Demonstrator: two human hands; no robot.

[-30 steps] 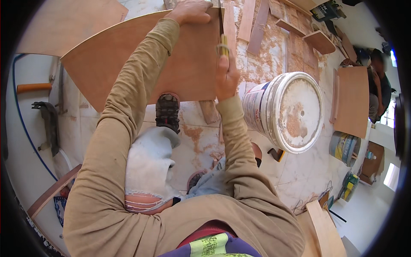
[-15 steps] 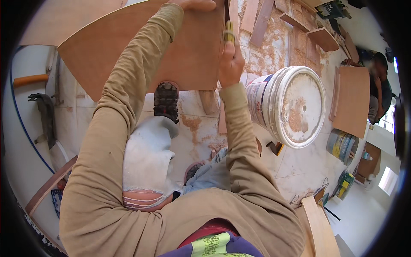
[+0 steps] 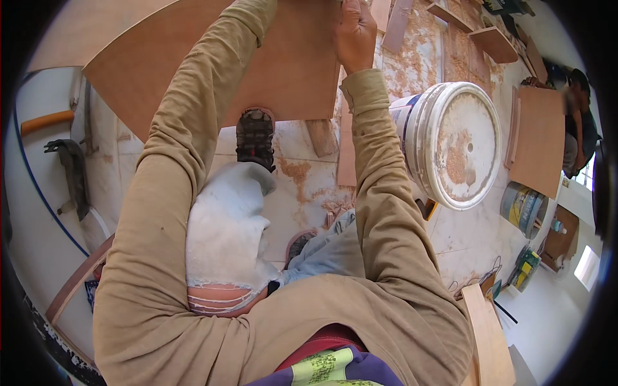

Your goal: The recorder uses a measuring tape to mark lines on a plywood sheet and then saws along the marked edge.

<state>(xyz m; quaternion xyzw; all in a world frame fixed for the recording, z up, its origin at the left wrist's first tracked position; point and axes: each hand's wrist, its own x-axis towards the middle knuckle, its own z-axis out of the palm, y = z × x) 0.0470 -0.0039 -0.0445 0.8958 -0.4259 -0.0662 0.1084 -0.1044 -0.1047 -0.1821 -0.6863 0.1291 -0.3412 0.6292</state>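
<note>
A large reddish-brown plywood panel (image 3: 293, 77) with a curved left edge extends from the top of the view toward my feet. My left hand is beyond the upper edge; only its sleeve cuff shows over the panel. My right hand (image 3: 356, 35) is closed beside the panel's right edge, near the top of the view. Its fingertips are partly cut off. The yellow-handled tool seen in it half a second ago is now hidden. Below the panel's lower edge is my dark shoe (image 3: 255, 138).
A white lidded bucket (image 3: 467, 148) stands right of my right forearm. Wood strips (image 3: 397, 26) and sawdust lie beyond it. A person (image 3: 577, 122) sits at the far right behind a brown board (image 3: 537, 138). At the left are a dark clamp-like tool (image 3: 72, 174) and an orange handle (image 3: 48, 121).
My right hand has moved up and slightly right along the panel's edge, taking the yellow-handled tool out of sight. My left hand has passed beyond the upper edge of the view.
</note>
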